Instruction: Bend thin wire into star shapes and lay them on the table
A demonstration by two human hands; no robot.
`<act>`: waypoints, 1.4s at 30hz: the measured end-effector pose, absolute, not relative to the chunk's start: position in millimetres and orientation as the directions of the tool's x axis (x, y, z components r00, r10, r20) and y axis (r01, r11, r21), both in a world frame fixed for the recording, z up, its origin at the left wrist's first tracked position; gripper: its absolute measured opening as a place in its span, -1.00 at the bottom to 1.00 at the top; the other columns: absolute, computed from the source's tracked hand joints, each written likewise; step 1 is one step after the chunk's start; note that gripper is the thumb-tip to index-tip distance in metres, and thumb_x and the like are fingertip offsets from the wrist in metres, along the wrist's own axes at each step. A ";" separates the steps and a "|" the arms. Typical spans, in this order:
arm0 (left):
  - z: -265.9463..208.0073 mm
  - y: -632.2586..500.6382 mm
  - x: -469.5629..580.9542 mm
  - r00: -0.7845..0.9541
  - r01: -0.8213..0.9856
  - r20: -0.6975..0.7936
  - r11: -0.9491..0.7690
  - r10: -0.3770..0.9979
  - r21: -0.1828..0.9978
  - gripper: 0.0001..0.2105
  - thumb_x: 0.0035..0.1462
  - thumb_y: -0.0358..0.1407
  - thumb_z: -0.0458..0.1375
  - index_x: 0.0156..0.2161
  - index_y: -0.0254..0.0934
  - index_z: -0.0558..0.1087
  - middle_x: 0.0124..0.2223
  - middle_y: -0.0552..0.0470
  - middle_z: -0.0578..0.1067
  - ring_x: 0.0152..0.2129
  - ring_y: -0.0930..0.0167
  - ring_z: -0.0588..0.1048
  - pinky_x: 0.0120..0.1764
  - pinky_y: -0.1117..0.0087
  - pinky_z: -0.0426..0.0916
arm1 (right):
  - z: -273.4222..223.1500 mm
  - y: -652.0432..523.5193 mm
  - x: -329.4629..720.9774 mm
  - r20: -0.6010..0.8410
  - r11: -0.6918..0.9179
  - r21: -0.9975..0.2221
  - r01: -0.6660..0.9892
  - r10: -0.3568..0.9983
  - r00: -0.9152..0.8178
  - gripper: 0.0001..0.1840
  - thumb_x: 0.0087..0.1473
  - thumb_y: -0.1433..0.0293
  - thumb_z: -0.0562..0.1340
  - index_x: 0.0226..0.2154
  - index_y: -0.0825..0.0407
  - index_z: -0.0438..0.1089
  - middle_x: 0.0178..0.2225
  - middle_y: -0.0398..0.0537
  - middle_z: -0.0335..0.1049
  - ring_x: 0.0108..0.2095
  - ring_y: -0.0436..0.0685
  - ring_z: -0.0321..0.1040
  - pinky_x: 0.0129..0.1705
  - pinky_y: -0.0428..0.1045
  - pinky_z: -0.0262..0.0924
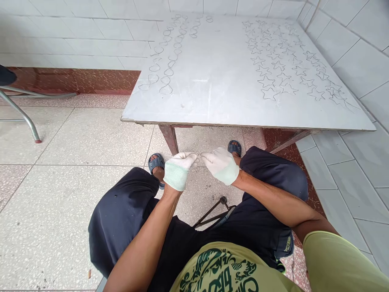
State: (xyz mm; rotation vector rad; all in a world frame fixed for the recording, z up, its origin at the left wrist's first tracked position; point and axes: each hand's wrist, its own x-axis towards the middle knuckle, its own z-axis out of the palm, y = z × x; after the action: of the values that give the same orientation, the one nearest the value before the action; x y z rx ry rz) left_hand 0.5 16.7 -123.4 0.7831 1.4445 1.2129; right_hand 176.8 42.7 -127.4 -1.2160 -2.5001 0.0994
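Note:
My left hand (181, 166), in a white glove with a pale green cuff, is closed in a pinch above the floor between my knees. Opposite it, my right hand (221, 164) wears a matching glove and pinches too. Their fingertips nearly meet around a thin wire (198, 153), of which only a small curved bit shows; the rest is hidden by the fingers. On the white tabletop in front lie several wire star shapes (269, 94) at the right and several wire loop shapes (165, 88), like figure eights, at the left.
The white table (219, 109) stands just beyond my hands, its front edge above a wooden leg (169, 138). Tiled walls (358, 65) border it behind and at the right. A metal chair leg (26, 115) is at far left; dark metal rods (212, 213) show between my thighs.

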 end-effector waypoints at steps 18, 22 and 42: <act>-118.5 12.1 14.8 -0.253 -0.268 -0.303 0.235 0.919 0.935 -0.67 -0.16 -0.06 0.45 -0.46 -0.27 0.52 -0.54 0.04 0.54 -0.57 0.43 0.46 -0.38 0.36 0.34 | -126.1 46.1 177.2 0.153 0.664 -0.327 0.672 0.739 -0.656 -0.55 0.46 0.37 -0.03 -0.30 -0.01 0.51 -0.45 0.10 0.38 -0.26 0.25 0.28 -0.10 0.15 0.15; -114.9 6.2 21.7 -0.256 -0.316 -0.289 0.203 0.922 0.927 -0.69 -0.10 -0.08 0.43 -0.46 -0.27 0.50 -0.53 0.07 0.52 -0.60 0.49 0.39 -0.38 0.38 0.31 | -122.2 49.9 181.2 0.110 0.687 -0.360 0.631 0.703 -0.702 -0.54 0.46 0.33 -0.07 -0.26 -0.02 0.50 -0.38 0.15 0.41 -0.22 0.28 0.26 -0.06 0.19 0.14; -118.7 25.7 -12.6 -0.040 -0.272 -0.440 0.414 0.897 0.869 -0.64 -0.39 -0.12 0.54 -0.57 -0.26 0.48 -0.61 0.05 0.48 -0.69 0.49 0.35 -0.52 0.40 0.27 | -99.2 84.6 194.9 0.063 0.912 -0.151 0.382 0.395 -0.917 -0.52 0.47 0.34 0.02 -0.39 0.04 0.53 -0.45 -0.01 0.46 -0.39 0.13 0.23 -0.26 0.09 -0.04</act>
State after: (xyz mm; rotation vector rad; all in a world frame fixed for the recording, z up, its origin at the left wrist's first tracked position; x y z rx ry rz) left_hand -12.6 25.7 -118.7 0.6452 1.2668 1.0569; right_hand 194.9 84.6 -99.2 -0.6069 -2.9808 0.2076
